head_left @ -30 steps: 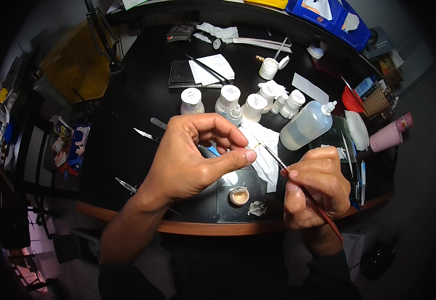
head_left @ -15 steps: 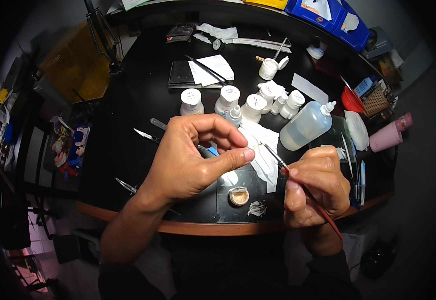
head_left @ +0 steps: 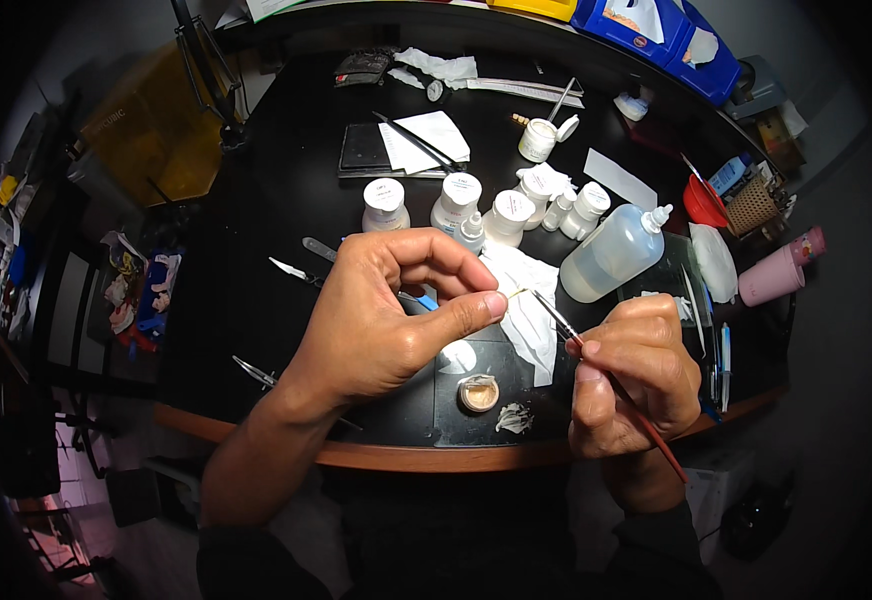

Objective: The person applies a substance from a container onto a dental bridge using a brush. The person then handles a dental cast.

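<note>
My left hand (head_left: 396, 315) is closed, thumb and forefinger pinching a tiny thin pale piece (head_left: 517, 293) too small to name. In my right hand (head_left: 636, 375) is a fine paintbrush (head_left: 648, 428) with a reddish-brown handle, gripped like a pen. Its dark tip points up and left, close beside the pale piece; whether they touch I cannot tell. Below the hands stands a small open jar (head_left: 478, 393) of beige material. A crumpled white tissue (head_left: 530, 340) lies under the brush tip. Just beyond the left hand, a blue object is mostly hidden.
Several white-capped bottles (head_left: 385, 200) stand beyond my hands, with a large translucent squeeze bottle (head_left: 611, 258) to the right. Farther back are an open white jar (head_left: 537, 141) and a black pad with papers (head_left: 426, 140). Tweezers (head_left: 253, 372) lie at left; a pink cup (head_left: 771, 278) stands far right.
The brush tip has drawn back slightly to the right from the pale piece. Both hands keep their grips and hardly move.
</note>
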A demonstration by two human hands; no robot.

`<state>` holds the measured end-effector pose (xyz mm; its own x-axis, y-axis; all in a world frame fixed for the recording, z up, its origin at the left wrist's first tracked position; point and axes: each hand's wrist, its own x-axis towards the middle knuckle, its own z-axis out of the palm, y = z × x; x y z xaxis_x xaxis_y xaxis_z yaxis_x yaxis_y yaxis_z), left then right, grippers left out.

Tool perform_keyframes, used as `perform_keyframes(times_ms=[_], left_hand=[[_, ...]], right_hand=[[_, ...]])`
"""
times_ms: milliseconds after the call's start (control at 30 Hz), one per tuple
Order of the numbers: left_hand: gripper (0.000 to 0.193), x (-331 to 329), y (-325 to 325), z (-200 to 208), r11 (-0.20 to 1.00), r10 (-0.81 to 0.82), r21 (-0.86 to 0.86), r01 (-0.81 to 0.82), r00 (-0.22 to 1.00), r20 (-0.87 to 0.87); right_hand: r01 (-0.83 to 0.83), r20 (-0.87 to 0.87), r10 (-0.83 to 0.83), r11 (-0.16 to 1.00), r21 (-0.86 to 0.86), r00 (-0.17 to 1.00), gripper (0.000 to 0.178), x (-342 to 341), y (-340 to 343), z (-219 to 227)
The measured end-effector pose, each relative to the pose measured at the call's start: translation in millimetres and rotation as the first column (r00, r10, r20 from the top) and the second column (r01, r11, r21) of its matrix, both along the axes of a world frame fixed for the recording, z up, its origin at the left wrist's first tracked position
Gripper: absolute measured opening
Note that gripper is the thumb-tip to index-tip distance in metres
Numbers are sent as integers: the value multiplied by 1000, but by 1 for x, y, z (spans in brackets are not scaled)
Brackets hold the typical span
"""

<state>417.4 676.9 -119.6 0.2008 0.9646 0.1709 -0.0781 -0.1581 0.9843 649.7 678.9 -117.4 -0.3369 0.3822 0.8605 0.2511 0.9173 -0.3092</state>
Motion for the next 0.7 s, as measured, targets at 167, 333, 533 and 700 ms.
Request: perform_keyframes(times_ms=[167, 333, 533, 700], left_hand=[[13, 0, -1, 1, 1000, -4, 13, 4, 1000, -4], [13, 0, 0, 2, 1000, -6, 2, 6, 1000, -3], [14, 0, -1, 2, 999, -18, -28, 19, 999, 36], [13, 1, -1, 4, 998, -24, -59, 28, 998, 64]], right_hand=[[-9, -1, 9, 1000, -4, 1000, 26, 0, 1, -1], [-17, -17, 17, 1000, 2, 1000, 25, 0, 1, -2], [-15, -17, 15, 1000, -15, 1000, 25, 0, 0, -2], [3, -17, -3, 1000, 12, 1000, 25, -3, 2, -1]])
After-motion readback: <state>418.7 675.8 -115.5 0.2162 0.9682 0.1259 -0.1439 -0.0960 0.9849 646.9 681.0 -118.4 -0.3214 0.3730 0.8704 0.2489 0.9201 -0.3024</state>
